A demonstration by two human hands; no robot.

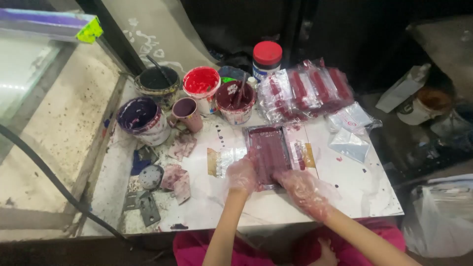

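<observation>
- The white table [345, 192] was crowded at its far side and its left side, while the near right part, beside the right hand, stayed mostly bare up to the edge.
- A dark red sheet [268, 155] inside a clear sleeve lay flat near the middle of the table, close to the near edge.
- The left hand [241, 175], in a thin plastic glove, rested on the left lower corner of the sheet, the fingers bent loosely and pressing down, not gripping.
- The right hand [304, 189], also gloved, touched the right lower corner; its fingers were spread a little and lay flat.
- The sheet was between both hands, and it reached away from the fingertips.
- Paint pots [202, 86] stood in a row behind, well apart from the hands.
- A pile of wrapped red sheets [308, 91] lay behind the sheet, near the far edge.
</observation>
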